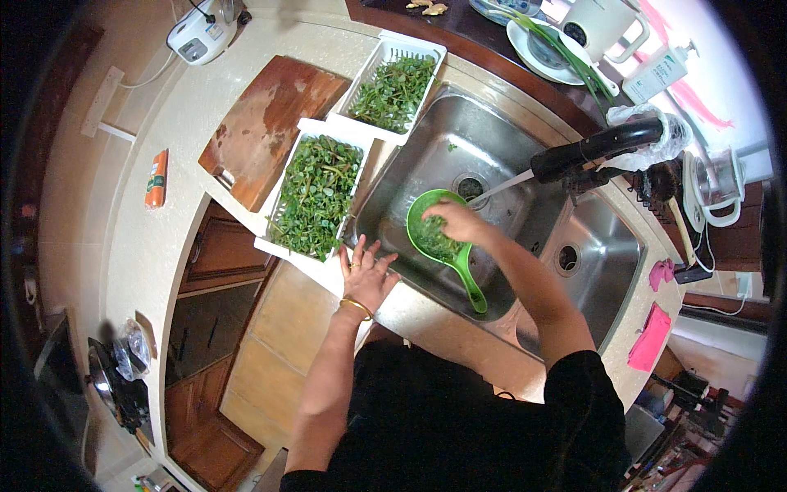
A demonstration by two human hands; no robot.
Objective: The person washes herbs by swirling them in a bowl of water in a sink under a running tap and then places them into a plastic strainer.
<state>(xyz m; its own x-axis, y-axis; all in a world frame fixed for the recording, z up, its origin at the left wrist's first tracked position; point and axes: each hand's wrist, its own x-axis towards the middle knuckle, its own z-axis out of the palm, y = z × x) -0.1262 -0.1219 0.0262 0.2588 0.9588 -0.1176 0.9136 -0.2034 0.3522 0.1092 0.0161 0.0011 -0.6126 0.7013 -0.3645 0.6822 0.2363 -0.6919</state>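
Observation:
My right hand [455,222] is inside a green plastic ladle [471,284] in the large steel sink basin [424,144], among wet leafy greens [438,241]. Its fingers are blurred, so whether they grip the greens cannot be told. Water streams from a black faucet [596,150] towards the ladle's rim. My left hand [367,270], with a ring and a bangle, rests spread on the counter edge at the sink's near left corner, holding nothing. Just beyond it stands a white plastic basket [261,245] heaped with leafy greens; a second white basket [393,136] of greens adjoins it.
A wooden cutting board [270,123] lies left of the baskets, and an orange packet [157,178] farther left. The smaller basin [605,246] adjoins on the right. Plates with scallions [569,52] and a pump bottle [656,75] stand behind the faucet. Pink cloths [650,337] lie at right.

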